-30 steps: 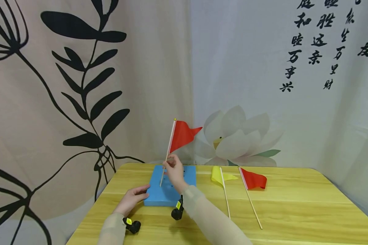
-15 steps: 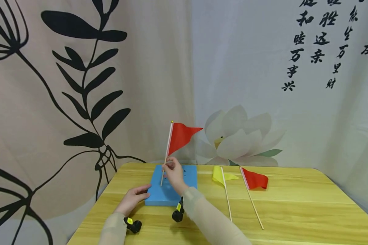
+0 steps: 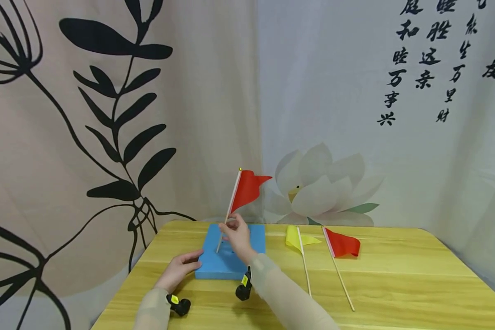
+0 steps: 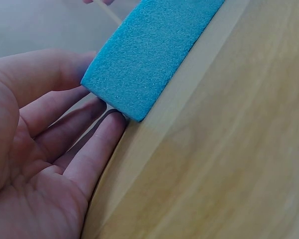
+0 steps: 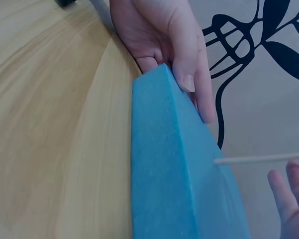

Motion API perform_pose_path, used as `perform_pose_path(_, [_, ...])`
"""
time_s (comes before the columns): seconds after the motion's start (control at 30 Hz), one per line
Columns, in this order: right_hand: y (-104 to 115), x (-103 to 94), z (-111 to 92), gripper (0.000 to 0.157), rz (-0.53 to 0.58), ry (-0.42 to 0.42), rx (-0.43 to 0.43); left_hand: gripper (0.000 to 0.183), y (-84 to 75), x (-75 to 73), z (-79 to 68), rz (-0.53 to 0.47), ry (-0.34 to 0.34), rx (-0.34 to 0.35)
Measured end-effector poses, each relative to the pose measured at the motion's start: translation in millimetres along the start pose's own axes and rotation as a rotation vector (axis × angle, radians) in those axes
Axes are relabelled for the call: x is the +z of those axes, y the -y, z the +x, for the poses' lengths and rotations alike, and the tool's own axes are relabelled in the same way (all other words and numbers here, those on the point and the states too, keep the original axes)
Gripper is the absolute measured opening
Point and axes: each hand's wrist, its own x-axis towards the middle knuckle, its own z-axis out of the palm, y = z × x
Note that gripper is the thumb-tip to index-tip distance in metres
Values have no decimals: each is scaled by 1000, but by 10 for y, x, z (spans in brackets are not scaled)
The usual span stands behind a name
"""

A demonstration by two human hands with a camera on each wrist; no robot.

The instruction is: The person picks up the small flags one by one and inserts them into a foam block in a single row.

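A blue foam block [image 3: 218, 265] with small holes in its top lies on the wooden table. My right hand [image 3: 239, 237] pinches the thin stick of a red pennant flag [image 3: 245, 191] just under the cloth. The stick slants to the right, its lower end at the block's top face. In the right wrist view, the stick [image 5: 261, 159] meets that face, fingertips of the right hand [image 5: 291, 199] beside it. My left hand [image 3: 178, 270] rests against the block's left edge, fingers fairly straight. In the left wrist view, its fingertips touch the block's corner [image 4: 124, 74].
To the right, a yellow flag [image 3: 293, 237] and another red flag [image 3: 343, 243] lie on the table [image 3: 416, 279], sticks toward me. Behind the table hangs a curtain [image 3: 214, 114] printed with plants and writing. Each wrist wears a small black camera [image 3: 181, 307].
The red flag's top has swung to the right, so its stick leans more than half a second ago. My right hand has shifted slightly rightward with it. The left hand stays at the block.
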Motion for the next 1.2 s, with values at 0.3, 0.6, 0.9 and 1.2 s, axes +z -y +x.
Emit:
perform_pose_path(0.3, [208,-395,-190,33,61,13,-1,52,-4,30,-4,2,15,7])
perform_pose_path(0.6, [52,-1226,-187,38,-3,-79,5,51,-16,12,-8,-16,21,-11])
perform_pose_path(0.9, [207,-2027,-440,30,-227,-94,155,51,-36,2,-13,4,6,-27])
perform_pose_path(1.2, [168,-2399,-631,23,-365,-39,326,53,-42,19,-9,10,14,-50])
